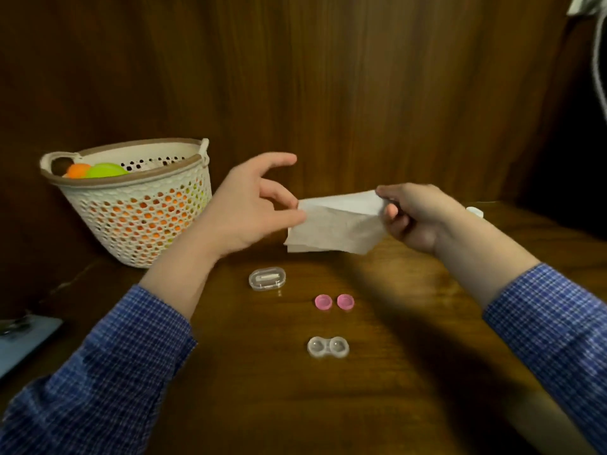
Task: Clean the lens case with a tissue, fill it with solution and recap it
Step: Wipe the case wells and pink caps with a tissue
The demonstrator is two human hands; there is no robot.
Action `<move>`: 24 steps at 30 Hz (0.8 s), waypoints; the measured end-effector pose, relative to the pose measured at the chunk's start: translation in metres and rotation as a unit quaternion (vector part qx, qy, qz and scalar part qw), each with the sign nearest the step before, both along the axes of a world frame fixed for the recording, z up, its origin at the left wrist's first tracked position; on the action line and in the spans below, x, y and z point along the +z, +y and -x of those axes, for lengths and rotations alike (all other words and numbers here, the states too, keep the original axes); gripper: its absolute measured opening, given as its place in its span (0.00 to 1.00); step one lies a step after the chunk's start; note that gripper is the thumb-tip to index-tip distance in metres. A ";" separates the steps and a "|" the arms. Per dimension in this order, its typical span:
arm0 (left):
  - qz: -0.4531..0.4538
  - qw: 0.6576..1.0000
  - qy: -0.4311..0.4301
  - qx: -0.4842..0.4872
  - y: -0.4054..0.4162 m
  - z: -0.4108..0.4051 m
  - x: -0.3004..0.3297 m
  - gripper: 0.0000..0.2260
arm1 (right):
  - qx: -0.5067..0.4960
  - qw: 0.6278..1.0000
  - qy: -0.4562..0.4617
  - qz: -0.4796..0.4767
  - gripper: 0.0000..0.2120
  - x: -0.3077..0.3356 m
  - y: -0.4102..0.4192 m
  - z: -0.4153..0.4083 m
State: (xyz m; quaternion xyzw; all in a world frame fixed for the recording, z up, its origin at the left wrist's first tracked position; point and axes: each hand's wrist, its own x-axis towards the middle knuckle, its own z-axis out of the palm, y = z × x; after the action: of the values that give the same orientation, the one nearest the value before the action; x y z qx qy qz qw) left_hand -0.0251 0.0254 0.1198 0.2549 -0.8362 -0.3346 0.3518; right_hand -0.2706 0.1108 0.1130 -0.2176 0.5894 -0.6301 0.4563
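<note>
No brand, label or writing can be read on anything here. The lens case (pixel 328 347) lies uncapped on the wooden table (pixel 410 372): clear glossy plastic, two round wells joined in a figure-eight, both wells facing up. Just behind the lens case sit its two pink caps (pixel 334 302), small round ridged plastic discs side by side, close together, apart from the case. Behind and to the left of the lens case is a small clear box (pixel 267 279), oblong with rounded ends, with a pale strip inside.

Above the table, well behind the lens case, both hands hold a white tissue (pixel 338 224), thin, soft and creased, folded into layers with its lower edge hanging near the tabletop. The left hand (pixel 249 208) pinches the tissue's left edge between thumb and a finger, the other fingers spread and loosely bent. The right hand (pixel 417 215) has its fingers curled round the tissue's right edge, thumb underneath. Both sleeves are blue checked cloth.

Far left of the lens case, against the dark wood-grain wall, stands a cream plastic basket (pixel 138 231) with a perforated woven-look wall, brown rim and handles; orange and green rounded things show inside it. A small white object (pixel 475 211) peeks out past the right wrist.
</note>
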 end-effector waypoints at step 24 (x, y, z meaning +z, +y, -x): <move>0.059 0.996 -0.068 0.028 0.119 -0.054 0.040 0.21 | 0.266 0.840 0.468 0.074 0.17 0.006 0.139 -0.099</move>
State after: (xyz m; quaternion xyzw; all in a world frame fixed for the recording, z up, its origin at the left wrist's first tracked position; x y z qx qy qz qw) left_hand 0.0294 0.1441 0.1595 0.2791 -0.8690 -0.2564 0.3182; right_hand -0.1717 0.2500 0.1195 -0.6678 0.6038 -0.3498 0.2588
